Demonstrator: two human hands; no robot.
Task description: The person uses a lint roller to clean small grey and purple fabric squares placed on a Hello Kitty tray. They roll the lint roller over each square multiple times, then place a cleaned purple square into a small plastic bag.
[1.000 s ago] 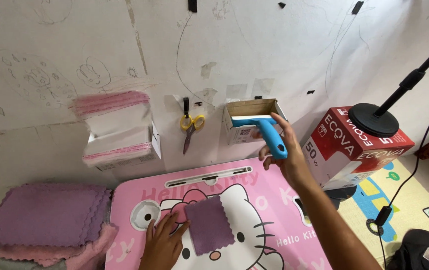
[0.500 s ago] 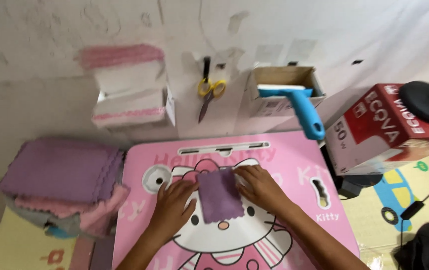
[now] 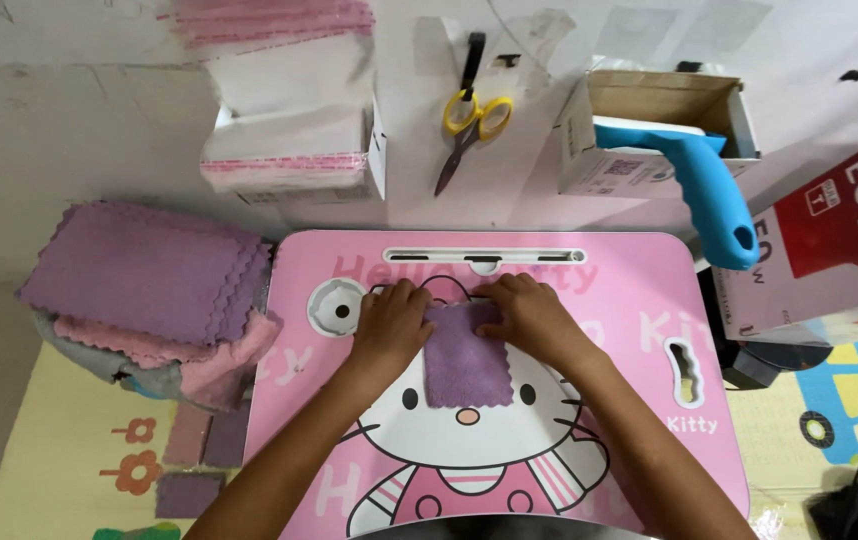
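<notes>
Pink lap table (image 3: 609, 300) by white wall (image 3: 69, 100) — both hands flat, open, on purple cloth (image 3: 466, 362).

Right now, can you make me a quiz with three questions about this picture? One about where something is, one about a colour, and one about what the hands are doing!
1. Where do the scissors hang?
A. On the wall above the pink table
B. On the floor mat
C. On the stack of cloths

2. What colour is the small cloth under the hands?
A. Green
B. Purple
C. Orange

3. What are the two hands doing?
A. Both lie on the cloth's top edge
B. Both hang in the air
C. One grips the blue handle

Answers:
1. A, the yellow-handled scissors are on the wall between the bag box and the cardboard box.
2. B, it matches the purple cloths stacked to the left.
3. A, the left hand and right hand press on its upper corners; the blue handle sits untouched in its box.
</notes>
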